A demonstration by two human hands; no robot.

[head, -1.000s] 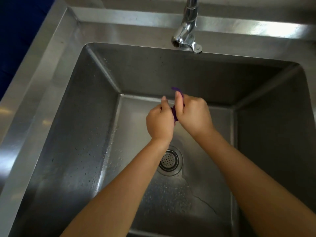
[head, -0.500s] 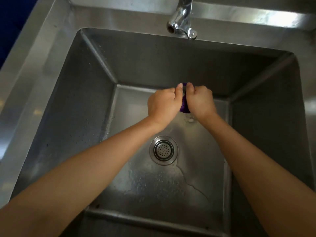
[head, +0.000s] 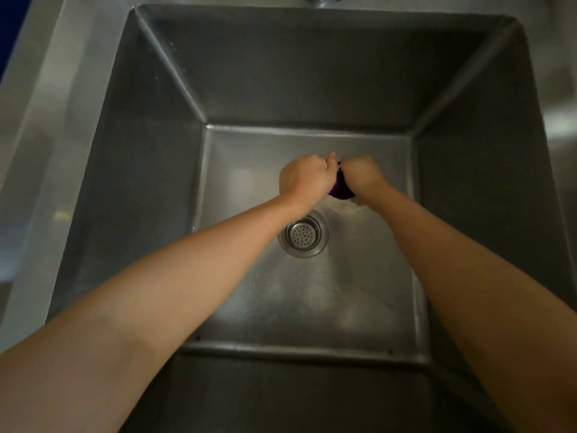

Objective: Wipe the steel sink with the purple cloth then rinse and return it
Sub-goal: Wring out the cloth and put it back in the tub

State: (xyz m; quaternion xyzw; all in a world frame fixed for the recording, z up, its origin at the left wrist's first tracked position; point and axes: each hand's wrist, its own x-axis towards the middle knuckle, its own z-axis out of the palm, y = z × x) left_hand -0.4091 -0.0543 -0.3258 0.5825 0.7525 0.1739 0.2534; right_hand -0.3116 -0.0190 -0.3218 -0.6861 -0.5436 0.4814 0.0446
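Purple cloth, bunched into a dark wad, gripped between left hand and right hand above sink drain.

Both your arms show bare skin the whole way, from the picture's edge to the knuckles. Your left forearm fills the 8 o'clock side, very wide at the rim of the view and narrowing to a slim wrist (the wide-angle lens does much of that swelling). A faint crease crosses it near the elbow end, low at 8 o'clock. Your right forearm fills the 4 o'clock side with the same taper and a smooth, even surface. Your left hand and right hand, just off centre toward 12 o'clock, look small and rounded, with knuckles as soft bumps. The nails are too blurred to make out.
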